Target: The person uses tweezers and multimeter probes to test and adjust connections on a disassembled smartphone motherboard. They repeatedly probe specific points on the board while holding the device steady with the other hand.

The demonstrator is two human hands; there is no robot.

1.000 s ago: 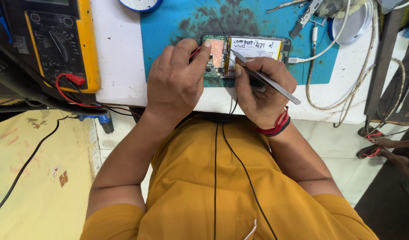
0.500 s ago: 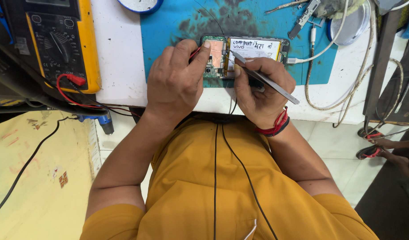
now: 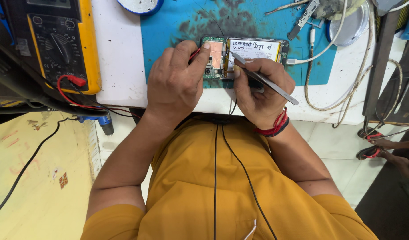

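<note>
One white bench (image 3: 120,66) carries everything, w/ one blue work mat (image 3: 178,26) on top. One yellow multimeter (image 3: 64,42) sits at the far left, one red lead (image 3: 75,81) plugged in. One opened phone (image 3: 242,55), back cover off, lies on the mat's near edge, long axis running left-right, battery (image 3: 254,48) toward the right, circuit board end toward the left. One white cable (image 3: 318,55) enters its right end. Two hands work on it. Left hand (image 3: 175,84) presses down on the phone's left end, forefinger on the copper shield, a red-tipped item partly hidden under the fingers; can't tell what it is. Right hand (image 3: 258,91) pinches one pair of metal tweezers (image 3: 262,80) in a narrow pen grip, tips aimed up-left at the board beside the battery. One round blue-rimmed dish (image 3: 140,5) lies at the top edge.
</note>
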